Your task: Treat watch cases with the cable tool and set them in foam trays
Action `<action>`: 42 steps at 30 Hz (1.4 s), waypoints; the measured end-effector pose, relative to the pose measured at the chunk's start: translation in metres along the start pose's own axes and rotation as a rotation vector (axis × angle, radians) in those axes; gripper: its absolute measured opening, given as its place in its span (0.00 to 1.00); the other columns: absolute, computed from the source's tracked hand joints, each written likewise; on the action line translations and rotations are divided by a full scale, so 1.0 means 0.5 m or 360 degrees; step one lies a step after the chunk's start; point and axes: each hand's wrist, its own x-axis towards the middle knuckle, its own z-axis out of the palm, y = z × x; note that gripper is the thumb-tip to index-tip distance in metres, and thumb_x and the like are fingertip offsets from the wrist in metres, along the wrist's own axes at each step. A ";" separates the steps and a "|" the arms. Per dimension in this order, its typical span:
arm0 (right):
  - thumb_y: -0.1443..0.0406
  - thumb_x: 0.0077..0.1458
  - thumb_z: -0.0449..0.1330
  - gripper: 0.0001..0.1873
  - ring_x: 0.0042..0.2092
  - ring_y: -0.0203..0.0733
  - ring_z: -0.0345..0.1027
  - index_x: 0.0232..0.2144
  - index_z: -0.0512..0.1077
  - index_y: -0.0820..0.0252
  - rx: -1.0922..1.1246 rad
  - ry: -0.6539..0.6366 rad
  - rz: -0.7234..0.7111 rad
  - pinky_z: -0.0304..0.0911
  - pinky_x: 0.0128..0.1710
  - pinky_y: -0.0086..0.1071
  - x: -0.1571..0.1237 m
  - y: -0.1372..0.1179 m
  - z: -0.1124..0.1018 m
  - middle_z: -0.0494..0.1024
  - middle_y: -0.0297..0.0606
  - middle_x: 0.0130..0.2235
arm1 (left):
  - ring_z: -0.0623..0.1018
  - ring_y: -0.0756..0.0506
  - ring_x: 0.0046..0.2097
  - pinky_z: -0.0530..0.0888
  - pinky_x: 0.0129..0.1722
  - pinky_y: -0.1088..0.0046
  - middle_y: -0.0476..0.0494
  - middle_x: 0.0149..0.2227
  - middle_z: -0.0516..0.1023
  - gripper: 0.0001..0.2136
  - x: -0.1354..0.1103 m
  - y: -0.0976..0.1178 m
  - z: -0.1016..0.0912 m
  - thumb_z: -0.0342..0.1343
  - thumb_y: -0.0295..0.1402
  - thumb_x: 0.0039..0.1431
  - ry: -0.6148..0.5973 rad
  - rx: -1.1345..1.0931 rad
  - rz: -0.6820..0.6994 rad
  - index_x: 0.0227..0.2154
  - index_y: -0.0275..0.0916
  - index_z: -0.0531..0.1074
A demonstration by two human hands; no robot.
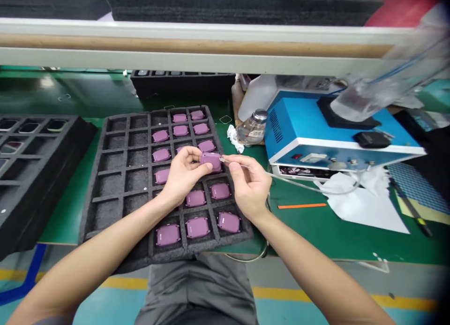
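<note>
Above a black foam tray (135, 193), my left hand (182, 175) grips a purple watch case (210, 161) between thumb and fingers. My right hand (251, 190) pinches a thin pale cable or tube (297, 180) near its end. That end is at the right edge of the held case; whether it touches the case is too small to tell. Several more purple cases (197, 227) lie in the tray's right-hand columns, while bare compartments show at its left. My left forearm and hand hide part of the tray.
A blue machine (298, 123) stands at the right, beside a glass jar (253, 128) and crumpled tissue (235, 138). An orange stick (302, 206) and white paper (369, 207) lie in front. Another foam tray (45, 175) stands left. A shelf edge (197, 46) crosses above.
</note>
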 end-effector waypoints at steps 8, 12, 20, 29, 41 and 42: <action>0.59 0.64 0.62 0.08 0.44 0.43 0.81 0.41 0.79 0.56 -0.0028 0.0000 0.0107 0.79 0.49 0.41 -0.003 0.007 -0.001 0.84 0.40 0.42 | 0.81 0.48 0.38 0.83 0.41 0.70 0.46 0.36 0.81 0.18 -0.008 -0.009 0.004 0.73 0.34 0.47 0.0100 -0.0025 0.0016 0.41 0.36 0.79; 0.59 0.64 0.62 0.09 0.45 0.44 0.81 0.41 0.79 0.56 -0.0008 0.0014 0.0127 0.79 0.51 0.43 -0.003 0.003 -0.001 0.84 0.40 0.42 | 0.83 0.46 0.39 0.82 0.44 0.68 0.44 0.37 0.83 0.18 -0.010 -0.010 0.002 0.74 0.36 0.46 0.0120 0.0067 0.0072 0.40 0.36 0.80; 0.59 0.64 0.62 0.09 0.46 0.44 0.81 0.41 0.79 0.56 0.0005 0.0012 0.0122 0.79 0.51 0.43 -0.002 0.005 -0.001 0.84 0.40 0.42 | 0.84 0.45 0.40 0.82 0.46 0.66 0.42 0.40 0.85 0.18 -0.011 -0.011 0.002 0.74 0.36 0.47 0.0121 0.0145 0.0128 0.40 0.36 0.80; 0.59 0.64 0.63 0.08 0.45 0.45 0.81 0.41 0.79 0.56 0.0044 0.0016 0.0132 0.79 0.51 0.44 -0.002 0.004 0.000 0.84 0.40 0.42 | 0.84 0.46 0.39 0.81 0.45 0.68 0.43 0.40 0.85 0.17 -0.013 -0.009 0.003 0.74 0.35 0.47 0.0106 0.0127 0.0140 0.39 0.36 0.80; 0.59 0.64 0.62 0.08 0.45 0.44 0.81 0.41 0.79 0.55 0.0042 0.0017 0.0129 0.79 0.51 0.43 -0.001 0.007 -0.001 0.84 0.40 0.42 | 0.84 0.44 0.41 0.81 0.47 0.67 0.43 0.39 0.85 0.15 -0.019 0.002 0.008 0.74 0.34 0.45 0.0089 0.0138 0.0160 0.36 0.37 0.79; 0.60 0.64 0.62 0.08 0.46 0.44 0.81 0.41 0.79 0.55 0.0048 0.0014 0.0125 0.79 0.51 0.43 -0.001 0.006 -0.001 0.84 0.40 0.42 | 0.84 0.44 0.40 0.81 0.46 0.67 0.43 0.39 0.85 0.15 -0.019 0.001 0.008 0.74 0.34 0.45 0.0081 0.0143 0.0159 0.36 0.37 0.79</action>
